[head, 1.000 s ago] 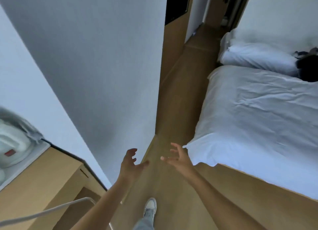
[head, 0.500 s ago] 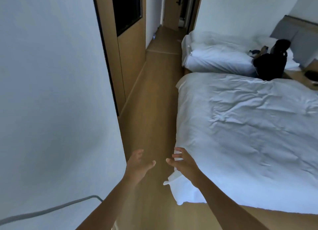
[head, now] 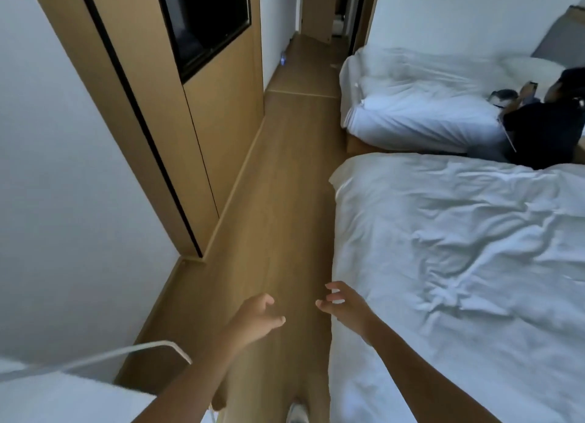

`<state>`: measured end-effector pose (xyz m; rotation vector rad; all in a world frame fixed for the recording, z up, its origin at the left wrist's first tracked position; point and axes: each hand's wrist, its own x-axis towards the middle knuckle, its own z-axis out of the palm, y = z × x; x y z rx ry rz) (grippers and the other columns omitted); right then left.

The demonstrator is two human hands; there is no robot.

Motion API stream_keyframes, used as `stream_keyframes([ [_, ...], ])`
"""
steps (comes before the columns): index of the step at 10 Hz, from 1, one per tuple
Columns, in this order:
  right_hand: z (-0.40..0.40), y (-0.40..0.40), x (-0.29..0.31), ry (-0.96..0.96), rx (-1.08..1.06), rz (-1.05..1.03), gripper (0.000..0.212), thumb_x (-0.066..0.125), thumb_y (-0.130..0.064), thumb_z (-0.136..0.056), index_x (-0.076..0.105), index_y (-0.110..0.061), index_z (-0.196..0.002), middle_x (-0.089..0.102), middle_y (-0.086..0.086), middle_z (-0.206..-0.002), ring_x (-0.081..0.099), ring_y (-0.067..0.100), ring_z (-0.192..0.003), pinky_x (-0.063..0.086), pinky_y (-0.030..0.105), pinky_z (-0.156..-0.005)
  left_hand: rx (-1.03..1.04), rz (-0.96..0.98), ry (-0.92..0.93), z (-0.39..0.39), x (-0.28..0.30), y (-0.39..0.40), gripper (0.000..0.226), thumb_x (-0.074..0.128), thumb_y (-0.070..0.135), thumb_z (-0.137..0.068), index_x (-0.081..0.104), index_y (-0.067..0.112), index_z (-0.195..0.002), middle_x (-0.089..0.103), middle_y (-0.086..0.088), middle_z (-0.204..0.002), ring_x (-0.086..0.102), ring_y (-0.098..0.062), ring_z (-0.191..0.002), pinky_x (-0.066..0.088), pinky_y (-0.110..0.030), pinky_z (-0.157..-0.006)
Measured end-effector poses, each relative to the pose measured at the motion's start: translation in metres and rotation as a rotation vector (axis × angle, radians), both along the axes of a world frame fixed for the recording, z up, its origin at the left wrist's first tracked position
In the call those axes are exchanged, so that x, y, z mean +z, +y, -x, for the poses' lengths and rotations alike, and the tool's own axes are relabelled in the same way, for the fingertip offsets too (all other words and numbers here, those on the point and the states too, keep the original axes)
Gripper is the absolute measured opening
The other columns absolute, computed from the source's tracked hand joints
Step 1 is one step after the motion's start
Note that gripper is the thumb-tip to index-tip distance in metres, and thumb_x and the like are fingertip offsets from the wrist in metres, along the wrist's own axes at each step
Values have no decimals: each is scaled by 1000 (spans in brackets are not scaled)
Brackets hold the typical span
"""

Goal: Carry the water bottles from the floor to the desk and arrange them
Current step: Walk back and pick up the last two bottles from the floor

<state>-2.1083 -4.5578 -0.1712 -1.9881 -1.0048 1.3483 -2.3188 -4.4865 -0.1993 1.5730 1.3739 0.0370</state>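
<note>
The view is swinging further down the room than it did half a second ago: the wall that filled the left side is sliding away, and the long strip of light wooden floor (head: 285,201) is now running up the middle of the frame. I am holding both hands out low in the centre. My left hand (head: 253,316) is hanging over the floor with loosely spread fingers, holding nothing. My right hand (head: 343,304) is hovering at the edge of the near bed's rumpled white duvet (head: 443,248), fingers wide and a little curled, also empty. Far up the corridor, in the upper middle of the frame, a small clear water bottle (head: 283,58) is standing on the floor by the wall, too small to make out further. A wooden wall panel with a dark screen (head: 205,23) is taking the upper left. On the far bed, upper right, a person in dark clothes (head: 544,128) is lying.
</note>
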Motion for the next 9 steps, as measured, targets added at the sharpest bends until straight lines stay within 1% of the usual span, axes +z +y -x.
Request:
stream_keyframes([
  [1,-29,83,12,-33,25,9,55,68,-33,-91,46,-16,-138,56,5,-125,56,21,-117,48,34,-101,55,-87,-28,-26,4,84,39,69,32,-85,58,14,-117,60,-5,-122,54,-12,-100,46,-28,-87],
  [2,-52,171,9,-43,32,22,52,67,-31,-91,48,-12,-136,59,10,-126,58,26,-117,47,39,-103,132,-61,-38,-47,-5,168,30,71,31,-84,60,17,-108,61,-6,-118,60,-16,-95,49,-29,-81],
  [3,-67,264,-5,-108,126,33,44,62,-26,-95,50,-9,-134,58,12,-129,57,28,-118,46,42,-104,124,-9,-19,-65,-16,256,28,70,29,-84,58,15,-105,62,-6,-111,60,-15,-86,47,-26,-72],
  [4,-89,377,-15,-90,48,52,47,63,-18,-93,47,-8,-137,59,14,-130,58,29,-118,48,39,-101,146,-5,-34,-79,-23,358,30,69,24,-86,59,8,-110,64,-9,-109,60,-18,-86,44,-23,-67],
  [5,-110,477,-18,-91,80,93,46,62,-14,-93,48,-7,-137,60,16,-129,60,30,-114,51,28,-85,115,27,-4,-93,-12,455,35,66,27,-90,57,5,-116,63,-9,-114,61,-19,-90,43,-20,-64],
  [6,-139,564,-12,-12,17,55,36,62,-8,-93,54,-5,-128,67,13,-113,61,23,-95,46,22,-72,33,-25,60,-117,6,566,33,64,30,-91,59,6,-113,66,-9,-114,65,-22,-96,44,-23,-71],
  [7,-176,650,-9,-22,7,2,28,64,-11,-92,58,-11,-119,67,0,-95,62,18,-87,46,24,-67,-6,-72,90,-153,16,653,34,64,32,-90,60,8,-114,65,-8,-116,63,-22,-101,46,-26,-79],
  [8,-216,725,-17,-9,-57,-12,27,65,-9,-91,59,-10,-117,67,7,-101,61,20,-89,45,24,-67,-124,-67,78,-205,18,737,37,64,33,-90,59,10,-118,64,-7,-119,61,-19,-106,45,-26,-87],
  [9,-265,816,-27,-52,-55,-24,26,67,-14,-90,60,-14,-115,67,0,-98,64,17,-91,49,27,-73,-181,-115,75,-262,9,831,36,63,33,-90,59,10,-117,64,-7,-118,61,-19,-107,46,-27,-90],
])
